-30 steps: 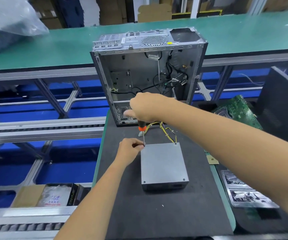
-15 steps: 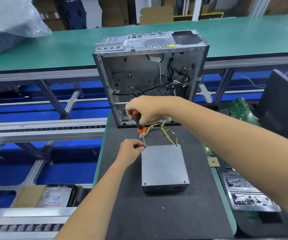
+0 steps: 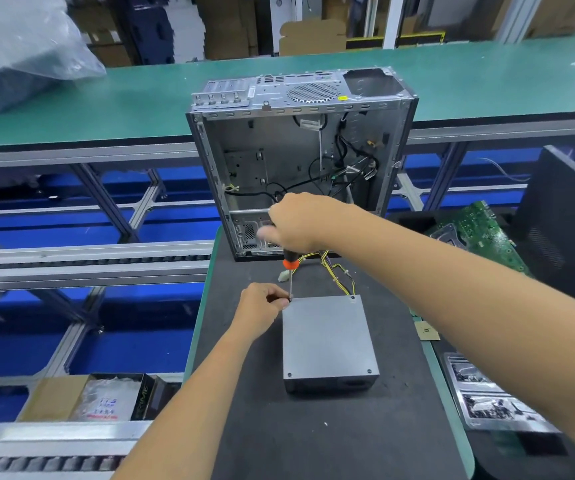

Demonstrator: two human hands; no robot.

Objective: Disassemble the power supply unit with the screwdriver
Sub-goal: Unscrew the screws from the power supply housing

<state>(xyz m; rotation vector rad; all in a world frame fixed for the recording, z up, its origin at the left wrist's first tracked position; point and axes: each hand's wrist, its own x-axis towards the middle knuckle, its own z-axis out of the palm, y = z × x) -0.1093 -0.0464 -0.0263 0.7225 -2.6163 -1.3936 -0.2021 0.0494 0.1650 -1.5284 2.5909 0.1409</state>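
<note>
The power supply unit (image 3: 327, 337) lies flat on the table (image 3: 331, 438). The right hand (image 3: 300, 221) grips the screwdriver (image 3: 290, 268), hiding most of its handle. The left hand (image 3: 262, 308) pinches the tip at the unit's far-left corner, hiding the screw.

The power supply unit (image 3: 327, 336) lies on the mat (image 3: 313, 438), its cables (image 3: 339, 271) running back toward the open computer case (image 3: 300, 140) standing behind it. A motherboard (image 3: 476, 233) lies right of the case. Bagged parts (image 3: 490, 400) lie right of the mat, a box (image 3: 85, 398) lower left.
</note>
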